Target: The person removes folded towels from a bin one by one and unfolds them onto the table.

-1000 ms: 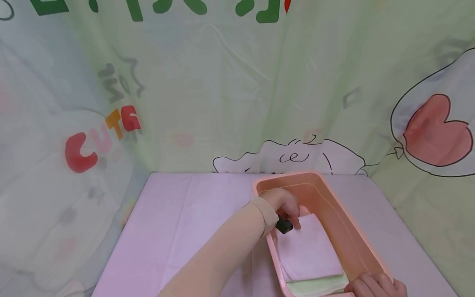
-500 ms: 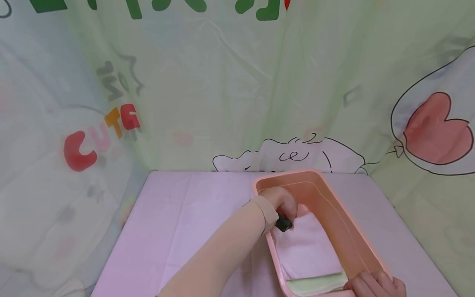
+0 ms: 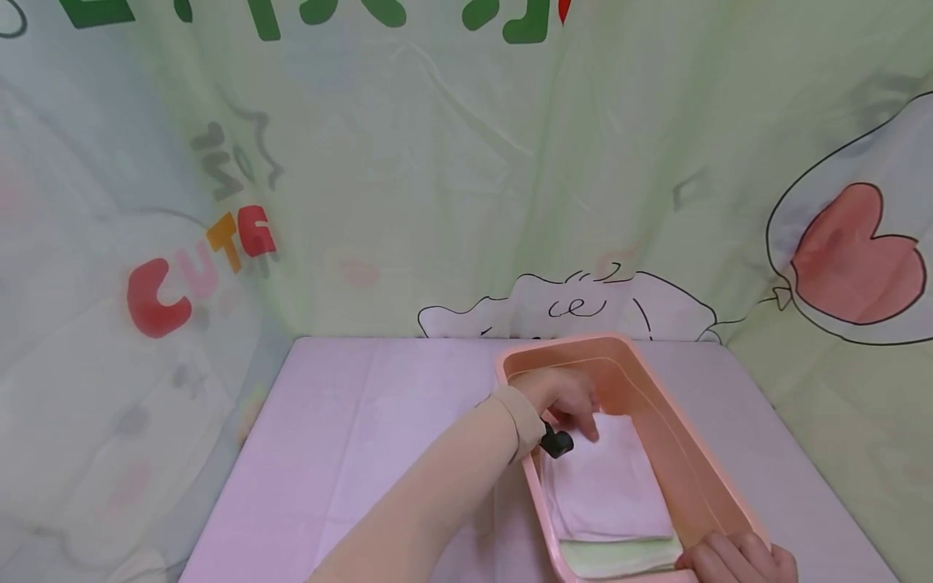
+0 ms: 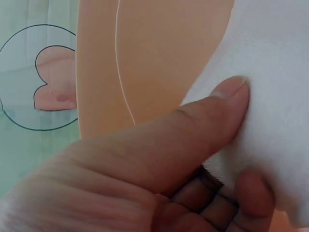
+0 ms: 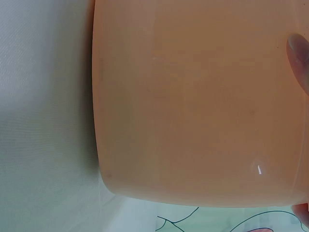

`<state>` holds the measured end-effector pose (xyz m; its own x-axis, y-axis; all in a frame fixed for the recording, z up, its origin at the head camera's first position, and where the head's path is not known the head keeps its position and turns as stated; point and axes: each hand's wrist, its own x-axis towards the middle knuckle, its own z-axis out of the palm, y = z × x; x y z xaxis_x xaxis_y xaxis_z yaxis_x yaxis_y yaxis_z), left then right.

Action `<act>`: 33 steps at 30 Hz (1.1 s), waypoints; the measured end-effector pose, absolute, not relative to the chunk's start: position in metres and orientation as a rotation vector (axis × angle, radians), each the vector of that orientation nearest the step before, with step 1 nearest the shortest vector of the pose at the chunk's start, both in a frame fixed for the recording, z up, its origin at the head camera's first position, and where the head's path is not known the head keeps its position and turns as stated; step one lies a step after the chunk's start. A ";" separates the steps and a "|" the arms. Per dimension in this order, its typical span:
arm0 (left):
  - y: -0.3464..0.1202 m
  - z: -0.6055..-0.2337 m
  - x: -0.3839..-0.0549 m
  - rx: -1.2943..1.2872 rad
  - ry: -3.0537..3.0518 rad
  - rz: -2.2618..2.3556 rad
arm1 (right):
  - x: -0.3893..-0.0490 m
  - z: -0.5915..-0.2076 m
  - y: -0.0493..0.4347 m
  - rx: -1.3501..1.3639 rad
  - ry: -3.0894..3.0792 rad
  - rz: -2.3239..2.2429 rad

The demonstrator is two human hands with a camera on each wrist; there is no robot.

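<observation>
The pink cloth [image 3: 612,494] lies folded inside the orange bin [image 3: 674,453], on top of a pale green cloth [image 3: 619,559], which shows at the near end only. Its long axis goes roughly from far to near, along the bin's length, and the near end slants a little to your right.

Your left hand [image 3: 568,397] is the nearer one – it is at the far edge of the pink cloth, so most of the cloth extends from it back toward you. This relation, I judge, matters most for the next move: you have one far edge, and the near edge is free. In the left wrist view your thumb lies on the cloth and the fingers curl beside it, in a close pinch; what the lower fingers do is hidden.

Your right hand [image 3: 739,559] is apart from the pink cloth. It grips the bin's near right corner – fingers bent over the rim, thumb on the outer wall.
</observation>
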<state>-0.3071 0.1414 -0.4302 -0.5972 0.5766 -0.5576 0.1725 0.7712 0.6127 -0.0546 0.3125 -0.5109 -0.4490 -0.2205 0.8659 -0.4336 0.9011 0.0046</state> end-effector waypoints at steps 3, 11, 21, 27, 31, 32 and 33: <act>0.143 -0.430 -0.307 0.622 2.187 0.694 | -0.055 -0.512 0.313 0.478 -2.050 0.265; 0.143 -0.426 -0.307 0.855 2.168 0.705 | -0.049 -0.506 0.313 0.412 -2.162 0.237; 0.146 -0.423 -0.303 0.864 2.074 0.849 | -0.051 -0.508 0.312 0.409 -2.151 0.251; 0.150 -0.421 -0.300 0.917 2.061 0.849 | -0.047 -0.505 0.310 0.380 -2.220 0.269; 0.150 -0.419 -0.298 0.982 2.032 0.862 | -0.041 -0.502 0.308 0.320 -2.330 0.269; 0.150 -0.418 -0.298 1.001 2.028 0.864 | -0.040 -0.501 0.308 0.313 -2.340 0.268; 0.150 -0.418 -0.297 1.016 2.023 0.872 | -0.039 -0.500 0.307 0.307 -2.350 0.272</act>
